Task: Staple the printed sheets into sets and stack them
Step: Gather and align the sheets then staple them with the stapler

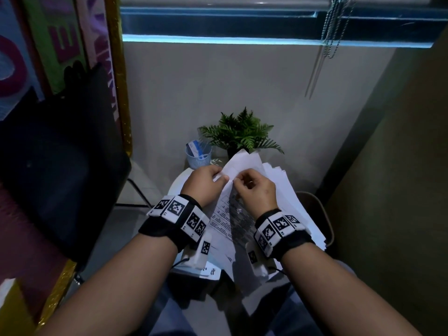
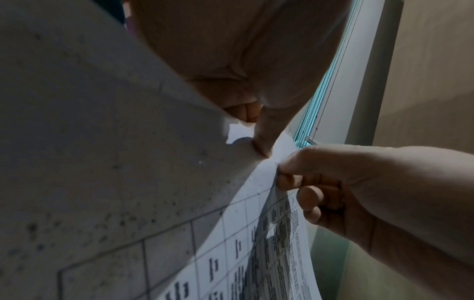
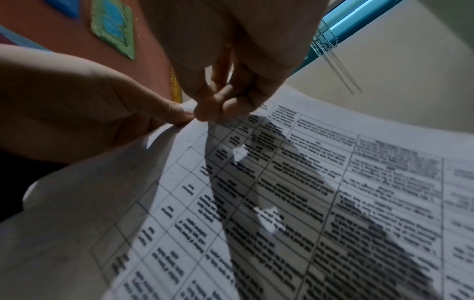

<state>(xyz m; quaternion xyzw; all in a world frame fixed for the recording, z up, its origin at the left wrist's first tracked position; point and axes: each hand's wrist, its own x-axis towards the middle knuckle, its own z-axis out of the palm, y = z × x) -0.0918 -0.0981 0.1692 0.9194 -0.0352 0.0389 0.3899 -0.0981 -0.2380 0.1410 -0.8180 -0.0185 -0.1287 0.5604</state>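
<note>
Both hands hold a set of printed sheets (image 1: 228, 219) up over my lap, its pages covered in printed tables (image 3: 295, 192). My left hand (image 1: 206, 183) pinches the top corner of the sheets (image 2: 256, 140) between thumb and fingers. My right hand (image 1: 252, 187) pinches the same corner (image 2: 290, 174) just beside it, fingertips nearly touching the left thumb (image 3: 179, 115). A loose pile of white sheets (image 1: 286, 190) fans out behind the hands on a small round table (image 1: 179, 183). No stapler shows in any view.
A potted fern (image 1: 240, 134) and a pale blue cup (image 1: 198, 156) holding cards stand at the back of the table, against a grey wall. A black chair (image 1: 60, 166) fills the left. A brown stool (image 1: 320, 209) sits at right. Blind cords (image 1: 322, 49) hang from the window.
</note>
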